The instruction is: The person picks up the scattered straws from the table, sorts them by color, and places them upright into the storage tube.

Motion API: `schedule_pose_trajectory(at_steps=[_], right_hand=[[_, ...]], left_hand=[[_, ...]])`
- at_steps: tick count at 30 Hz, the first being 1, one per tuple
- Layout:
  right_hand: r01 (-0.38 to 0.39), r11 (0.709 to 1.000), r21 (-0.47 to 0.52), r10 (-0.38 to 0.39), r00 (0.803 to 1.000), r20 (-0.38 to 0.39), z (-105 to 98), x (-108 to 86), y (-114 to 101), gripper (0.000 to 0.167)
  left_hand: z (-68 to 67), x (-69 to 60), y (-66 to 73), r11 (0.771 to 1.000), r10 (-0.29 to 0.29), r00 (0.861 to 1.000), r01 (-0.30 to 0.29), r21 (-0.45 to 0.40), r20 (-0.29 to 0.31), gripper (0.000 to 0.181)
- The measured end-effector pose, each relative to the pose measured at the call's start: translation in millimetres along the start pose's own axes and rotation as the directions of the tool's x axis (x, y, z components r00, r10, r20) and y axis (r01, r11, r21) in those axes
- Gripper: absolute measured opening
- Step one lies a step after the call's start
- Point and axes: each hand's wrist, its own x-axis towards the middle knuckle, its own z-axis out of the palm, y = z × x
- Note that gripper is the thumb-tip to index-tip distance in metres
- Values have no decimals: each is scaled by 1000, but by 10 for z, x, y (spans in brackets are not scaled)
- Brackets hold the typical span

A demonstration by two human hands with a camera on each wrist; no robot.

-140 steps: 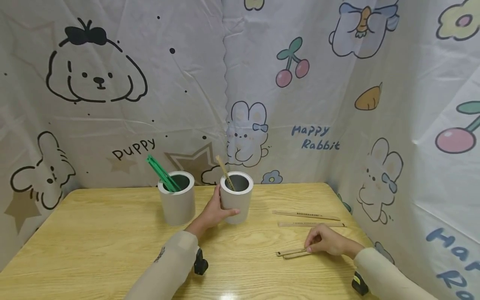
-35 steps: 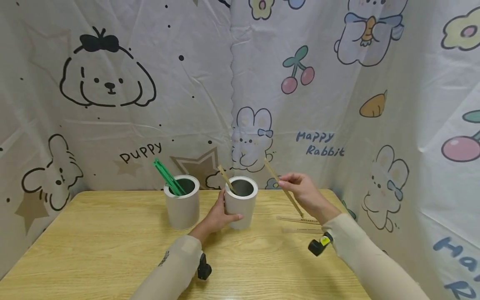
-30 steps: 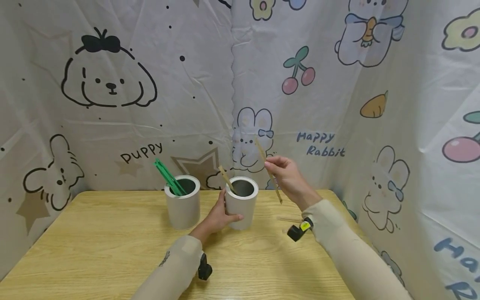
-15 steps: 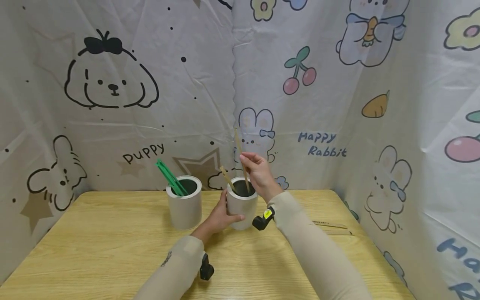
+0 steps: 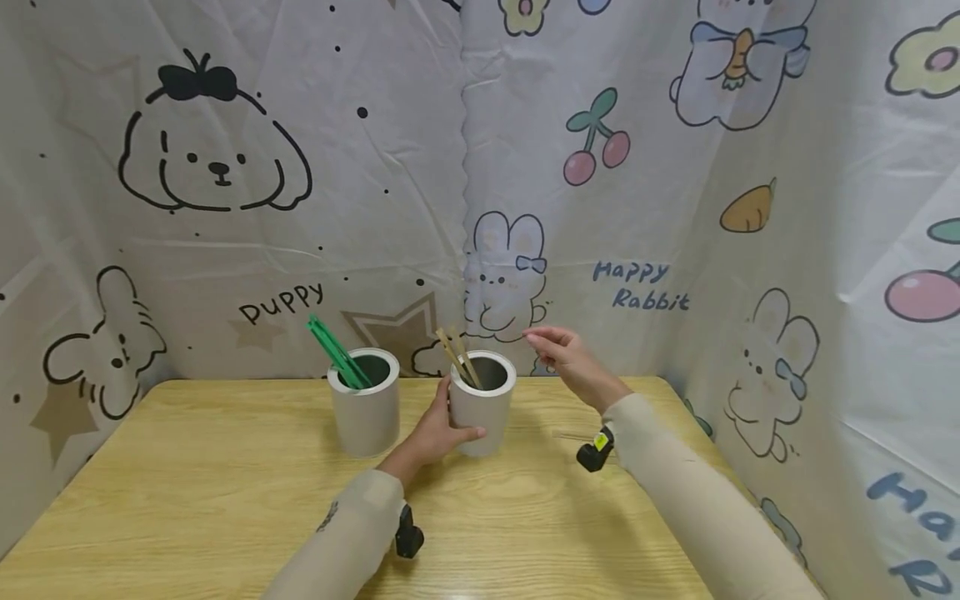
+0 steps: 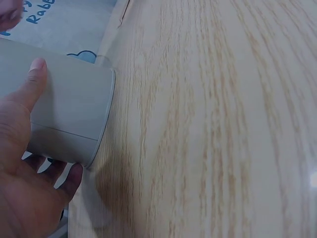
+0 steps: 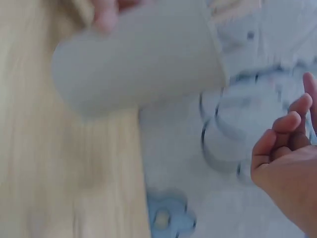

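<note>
My left hand (image 5: 431, 433) grips the side of a white cylindrical cup (image 5: 491, 417), the thumb across its front. In the left wrist view the fingers curl round the cup (image 6: 74, 94), which stands upright on the table. Slim tan sticks (image 5: 461, 360) lean to the left out of its mouth. My right hand (image 5: 573, 362) is in the air to the right of the cup's rim, apart from it, and holds nothing. The right wrist view shows that hand (image 7: 287, 144) with loosely bent fingers. On the table, a tan stick (image 5: 570, 435) is mostly hidden behind the right wrist camera.
A second white cup (image 5: 367, 423) stands to the left, with green sticks (image 5: 335, 354) leaning out of it. The wooden table (image 5: 225, 483) ends at the back against a printed curtain (image 5: 405, 183), which also rises along the right side.
My right hand has lifted a tan stick from the table, carried it left into the right-hand cup, let it go and drawn back right. The left hand keeps hold of the cup.
</note>
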Motion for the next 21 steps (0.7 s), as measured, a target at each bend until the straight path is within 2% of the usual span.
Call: schedule_pose_trajectory(at_steps=[5,10,14,18,20,21], right_hand=[[-82,977,-198,86,996,12,-541,-280,298,45],[-122,931,-343,146,988,44,-992,-571,645,54],[-154,885,-439,172,985,0,-1236,-700,935,52],[-188,834,-519,183,981,-61,-1359,-788,1170,41],[-166,830,-533,167,985,-47,-1368,-796,1259,36],[-158,840,-519,164,986,-35,-1366,-797,1297,33]], left_hand=[[-12,-1,26,1000,-6,1000,6,-4,12,114],[-32,11,-4,1000,3,1000,-3,-5,6,114],[-44,15,-28,1000,3,1000,-3,-17,5,114],[-28,6,-16,1000,4,1000,-4,-26,24,114],[-33,-2,-6,1000,4,1000,-3,-29,28,114],[-34,-4,-5,1000,2,1000,-1,-28,29,114]])
